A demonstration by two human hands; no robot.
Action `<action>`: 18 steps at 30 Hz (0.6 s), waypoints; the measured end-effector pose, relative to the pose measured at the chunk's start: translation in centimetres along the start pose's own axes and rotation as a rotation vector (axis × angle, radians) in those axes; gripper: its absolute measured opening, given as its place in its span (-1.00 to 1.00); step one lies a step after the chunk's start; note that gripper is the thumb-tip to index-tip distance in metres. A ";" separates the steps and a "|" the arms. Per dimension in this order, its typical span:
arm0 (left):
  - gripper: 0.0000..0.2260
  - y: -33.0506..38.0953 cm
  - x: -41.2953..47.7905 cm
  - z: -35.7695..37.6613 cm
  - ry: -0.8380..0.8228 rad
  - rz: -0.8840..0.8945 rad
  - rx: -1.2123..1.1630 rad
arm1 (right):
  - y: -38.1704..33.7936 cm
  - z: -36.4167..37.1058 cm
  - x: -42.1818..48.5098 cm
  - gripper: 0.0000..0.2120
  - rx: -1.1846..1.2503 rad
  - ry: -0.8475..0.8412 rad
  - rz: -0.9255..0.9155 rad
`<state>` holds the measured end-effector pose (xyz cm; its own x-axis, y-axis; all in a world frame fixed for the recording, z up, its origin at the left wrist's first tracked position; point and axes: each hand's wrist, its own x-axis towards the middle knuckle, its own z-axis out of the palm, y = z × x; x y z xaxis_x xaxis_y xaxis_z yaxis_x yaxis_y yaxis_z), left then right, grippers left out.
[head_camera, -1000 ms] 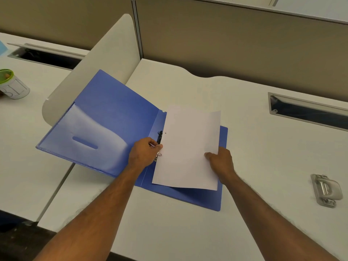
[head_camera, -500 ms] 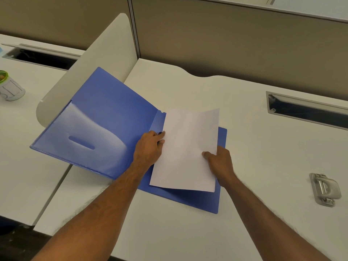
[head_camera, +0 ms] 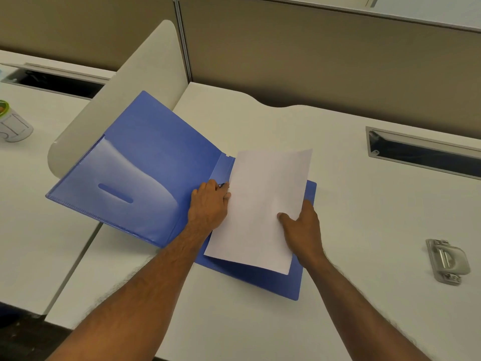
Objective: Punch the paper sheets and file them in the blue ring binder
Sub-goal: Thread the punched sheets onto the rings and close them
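The blue ring binder (head_camera: 156, 152) lies open on the white desk, its left cover leaning up against a curved divider. White paper sheets (head_camera: 263, 201) lie over its right half, tilted slightly. My left hand (head_camera: 209, 204) rests at the spine, fingers curled over the ring mechanism and touching the sheets' left edge; the rings are mostly hidden. My right hand (head_camera: 303, 227) grips the sheets' right edge, thumb on top. A grey hole punch (head_camera: 446, 260) sits on the desk at the right, apart from both hands.
A cream curved divider (head_camera: 125, 89) stands behind the binder's left cover. Cable slots (head_camera: 426, 155) are set into the desk at right and far left. A white mug (head_camera: 13, 123) with a green rim sits on the left desk. A brown partition wall runs along the back.
My left hand has slid up along the spine and now covers the rings. The sheets have shifted slightly up and left with my right hand still on them.
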<state>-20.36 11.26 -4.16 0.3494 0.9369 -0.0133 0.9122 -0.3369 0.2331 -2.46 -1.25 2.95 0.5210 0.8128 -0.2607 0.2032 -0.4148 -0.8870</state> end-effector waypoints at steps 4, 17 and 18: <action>-0.59 0.3 -0.1 0.3 -0.031 -0.009 0.118 | -0.2 -0.1 0.0 -0.60 -0.044 0.002 -0.022; -0.78 1.3 0.6 0.1 0.052 -0.360 -0.774 | 3.7 -0.7 1.5 -0.67 0.035 -0.027 0.294; -0.78 1.4 0.8 -0.1 0.050 -0.416 -0.833 | 3.8 -0.7 1.6 -0.67 0.033 -0.031 0.293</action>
<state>-18.87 11.52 -3.74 0.0015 0.9767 -0.2144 0.5077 0.1840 0.8416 -0.27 -1.75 -0.57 0.5281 0.6727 -0.5182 0.0207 -0.6203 -0.7841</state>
